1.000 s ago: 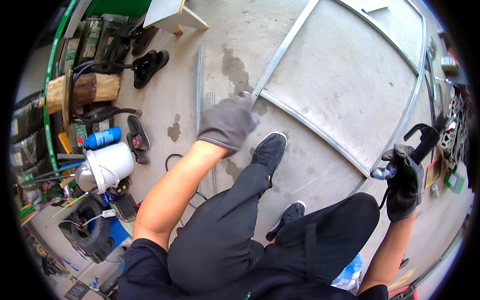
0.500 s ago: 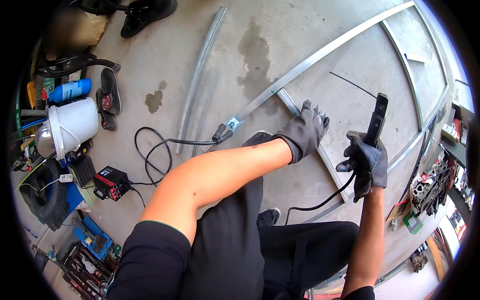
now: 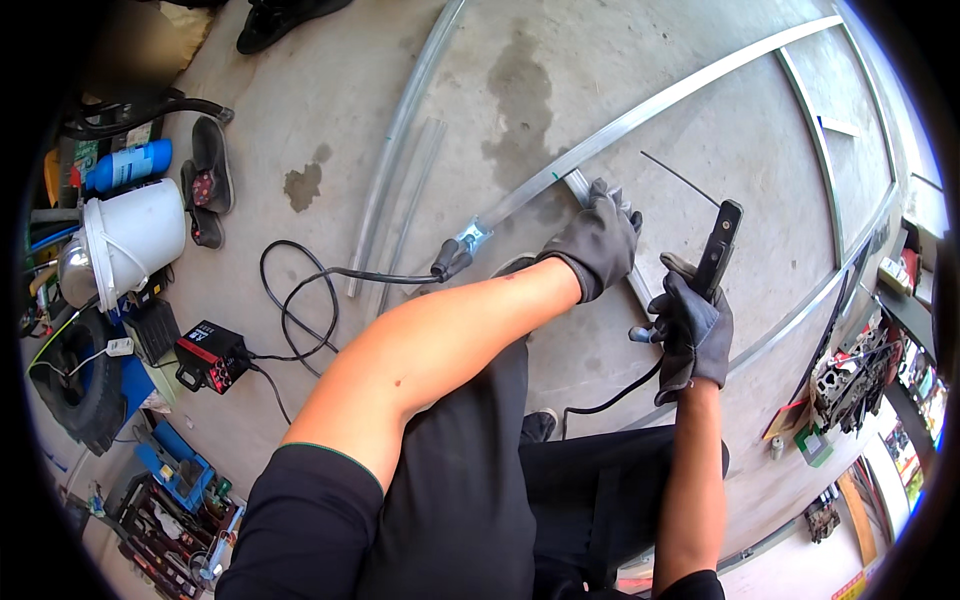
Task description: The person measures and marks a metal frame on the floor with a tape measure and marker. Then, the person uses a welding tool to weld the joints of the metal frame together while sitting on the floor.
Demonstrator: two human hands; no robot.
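Observation:
My left hand [image 3: 595, 240], in a dark grey glove, rests over the short steel crossbar [image 3: 644, 292] near its joint with the long galvanised rail [image 3: 680, 80]; its fingers are curled, and what they grip is hidden. To its right, my gloved right hand [image 3: 695, 335] is closed around a black electrode holder [image 3: 718, 245], with a thin welding rod [image 3: 678, 178] reaching up and left from it. A clamp [image 3: 460, 250] with a black cable sits on the rail's lower-left end.
Loose steel strips [image 3: 400, 160] lie left of the frame. A black-and-red welder [image 3: 210, 360] with looped cables sits at left, beside a white bucket [image 3: 130, 240], shoes [image 3: 210, 160] and tools. Metal parts [image 3: 855, 370] are piled at right.
My left hand has moved right, from the rail's end onto the crossbar, uncovering the clamp. My right hand has shifted left with the holder, whose rod now shows. The view has swung.

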